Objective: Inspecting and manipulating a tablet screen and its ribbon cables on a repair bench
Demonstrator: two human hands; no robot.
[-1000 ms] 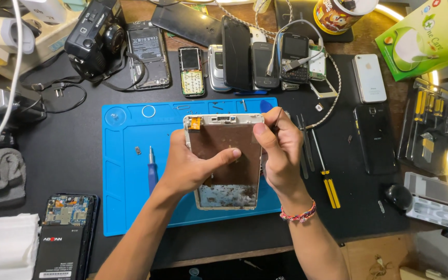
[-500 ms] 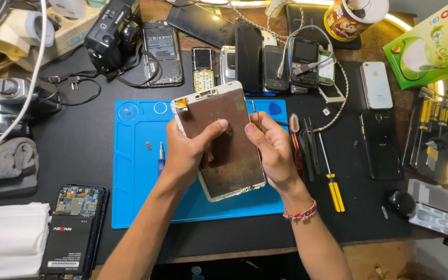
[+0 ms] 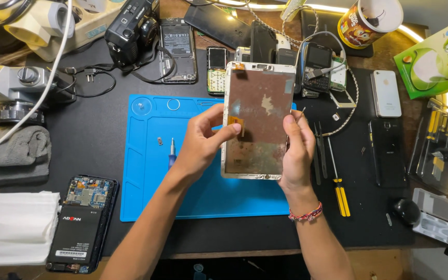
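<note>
Head view looks down on both hands lifting a tablet screen panel (image 3: 257,122) off the blue work mat (image 3: 151,181), its bare rusty-brown back facing up. Left hand (image 3: 203,142) is closed on the panel's left edge, thumb pressed beside the small orange flex cable (image 3: 236,123). Right hand (image 3: 296,150) is closed on the right edge, fingers curled behind and thumb on the frame. The panel hangs above the mat's far right corner, tilted a little, clear of the table (image 3: 99,124).

Held only by its thin edges, the panel could slip or twist, and a bend might crack the glass. The left thumb sits so close to the flex cable that a slide could crease or tear it. Loose small parts on the mat, such as the screw (image 3: 160,140) near the blue screwdriver (image 3: 171,154), could be knocked away if the panel comes down carelessly.
</note>
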